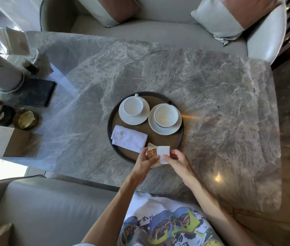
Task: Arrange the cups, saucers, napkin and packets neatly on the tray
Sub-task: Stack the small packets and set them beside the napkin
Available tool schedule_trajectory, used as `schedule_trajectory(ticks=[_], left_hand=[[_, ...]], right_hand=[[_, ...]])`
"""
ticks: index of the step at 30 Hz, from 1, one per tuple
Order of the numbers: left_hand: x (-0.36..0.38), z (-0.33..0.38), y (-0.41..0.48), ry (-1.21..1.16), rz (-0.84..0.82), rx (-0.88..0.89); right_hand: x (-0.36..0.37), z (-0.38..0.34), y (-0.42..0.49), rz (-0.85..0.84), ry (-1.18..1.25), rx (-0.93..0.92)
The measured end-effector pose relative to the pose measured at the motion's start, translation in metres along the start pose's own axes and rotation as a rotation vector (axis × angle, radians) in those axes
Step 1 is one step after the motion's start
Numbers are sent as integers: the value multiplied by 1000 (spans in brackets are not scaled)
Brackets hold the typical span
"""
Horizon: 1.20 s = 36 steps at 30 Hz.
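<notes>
A round dark tray (pixel 110 130) sits mid-table. On it stand two white cups on saucers: one cup (pixel 133 106) at the back left, the other cup (pixel 166 114) to its right on its saucer (pixel 174 129). A folded white napkin (pixel 129 138) lies at the tray's front left. Over the tray's near rim, my left hand (pixel 145 162) and my right hand (pixel 176 161) together hold a small fan of packets (pixel 158 152), brown and white ones. One more brown packet edge shows on the tray just behind them.
The grey marble table (pixel 211 103) stretches to the right and back. At the left stand a black folder (pixel 35 93), a potted plant (pixel 0 71), a brass bowl (pixel 26 119) and a tissue box (pixel 0 141). Cushioned seats lie beyond and near me.
</notes>
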<state>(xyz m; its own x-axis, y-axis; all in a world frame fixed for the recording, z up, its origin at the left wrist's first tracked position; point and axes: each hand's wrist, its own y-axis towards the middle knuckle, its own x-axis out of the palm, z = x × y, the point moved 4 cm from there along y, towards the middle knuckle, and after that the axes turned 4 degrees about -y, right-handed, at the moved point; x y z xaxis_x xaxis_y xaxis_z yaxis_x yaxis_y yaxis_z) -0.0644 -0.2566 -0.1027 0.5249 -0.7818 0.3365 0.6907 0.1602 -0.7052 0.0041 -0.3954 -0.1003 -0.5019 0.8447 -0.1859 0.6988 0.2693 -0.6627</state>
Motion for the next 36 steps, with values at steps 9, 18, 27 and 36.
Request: schedule_trajectory(ticks=[9, 18, 27, 36], left_hand=[[29, 5, -5, -43, -144, -26], [36, 4, -11, 0, 4, 62], [46, 5, -14, -75, -188, 15], [33, 7, -6, -118, -3, 74]], right_hand=[[-22, 5, -9, 1, 313, 108], [-32, 1, -13, 35, 275, 62], [-24, -7, -14, -31, 266, 67], [-38, -27, -25, 462, -51, -166]])
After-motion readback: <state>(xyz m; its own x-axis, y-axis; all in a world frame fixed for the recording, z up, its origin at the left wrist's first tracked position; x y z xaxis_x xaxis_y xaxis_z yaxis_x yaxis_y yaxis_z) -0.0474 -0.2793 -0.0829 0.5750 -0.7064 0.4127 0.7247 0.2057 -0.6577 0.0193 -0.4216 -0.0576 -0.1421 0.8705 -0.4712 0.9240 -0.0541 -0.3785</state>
